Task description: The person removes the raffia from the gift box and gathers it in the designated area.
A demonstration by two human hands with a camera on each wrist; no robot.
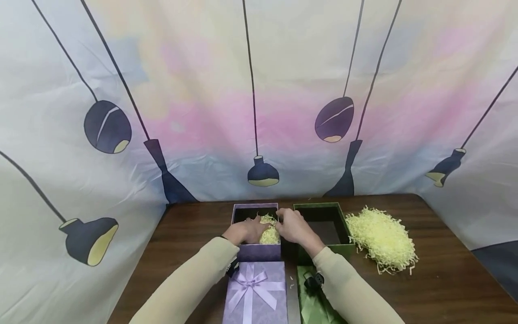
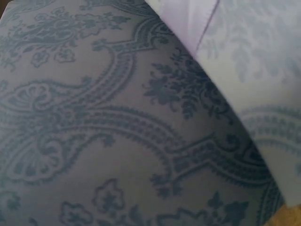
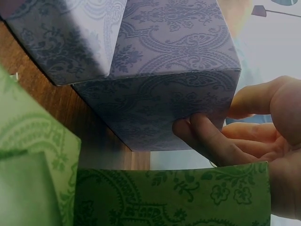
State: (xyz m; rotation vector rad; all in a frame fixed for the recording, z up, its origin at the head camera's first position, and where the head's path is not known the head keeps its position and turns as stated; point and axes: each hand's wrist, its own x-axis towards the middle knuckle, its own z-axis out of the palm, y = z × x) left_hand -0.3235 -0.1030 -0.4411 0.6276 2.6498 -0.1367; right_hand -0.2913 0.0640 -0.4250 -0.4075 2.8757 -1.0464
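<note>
An open purple patterned box (image 1: 259,253) stands near the back of the table, with pale yellow shredded paper (image 1: 269,237) in its right part. My left hand (image 1: 247,230) reaches into it, fingers stretched over the shreds. At the box's right wall is my right hand (image 1: 297,228). In the right wrist view, the right hand (image 3: 268,136) grips that wall, two fingertips against the outer face of the purple box (image 3: 155,106). Only the box's patterned side (image 2: 84,155) and a lid corner (image 2: 268,70) show in the left wrist view; the left hand is mostly hidden there.
Right of the purple box stands an open green box (image 1: 347,250), with a heap of shredded paper (image 1: 382,240) beyond it. Nearer me lie a purple lid (image 1: 236,310) with a ribbon bow and a green lid (image 1: 315,310). A printed cloth (image 1: 210,135) hangs behind the table.
</note>
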